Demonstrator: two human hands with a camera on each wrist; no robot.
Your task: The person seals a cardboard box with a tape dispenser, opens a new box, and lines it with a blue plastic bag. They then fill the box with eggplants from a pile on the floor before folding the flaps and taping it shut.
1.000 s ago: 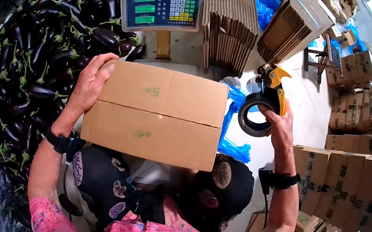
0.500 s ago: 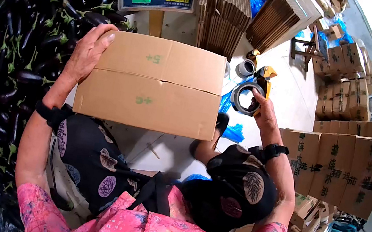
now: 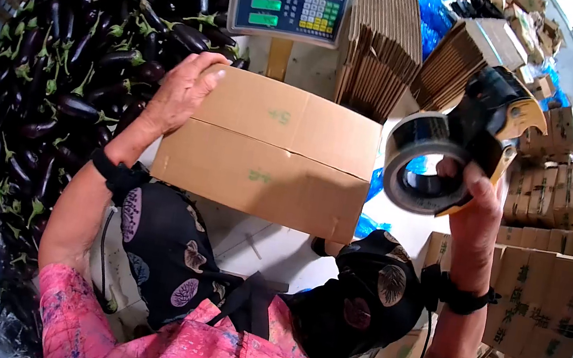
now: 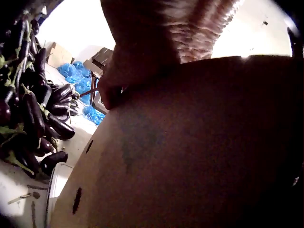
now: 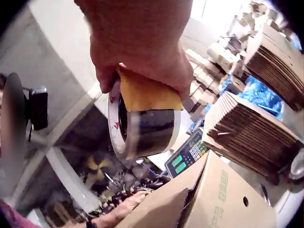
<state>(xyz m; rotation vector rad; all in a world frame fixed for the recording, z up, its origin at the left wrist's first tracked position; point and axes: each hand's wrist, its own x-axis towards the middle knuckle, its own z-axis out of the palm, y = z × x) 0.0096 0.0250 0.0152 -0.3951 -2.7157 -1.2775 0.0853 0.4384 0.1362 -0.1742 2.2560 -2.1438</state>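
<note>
A closed brown cardboard box [image 3: 272,150] is held up in front of me, its flaps meeting along a middle seam. My left hand [image 3: 183,92] grips its far left corner, fingers curled over the top edge; the left wrist view shows the same hand [image 4: 142,52] pressed on the box [image 4: 190,156]. My right hand [image 3: 478,203] is raised to the right of the box and grips a tape dispenser [image 3: 460,140] with an orange handle and a dark roll. In the right wrist view the dispenser [image 5: 142,118] hangs above the box [image 5: 209,199].
A big heap of purple eggplants [image 3: 71,59] fills the left side. A digital scale [image 3: 288,9] stands behind the box. Stacks of flat cartons [image 3: 382,36] sit at the back, filled printed boxes [image 3: 548,291] on the right. Blue plastic bags [image 3: 370,223] lie on the floor.
My right hand has lifted the tape dispenser higher and closer to the camera. The box, still held by my left hand, has shifted slightly right and tilted.
</note>
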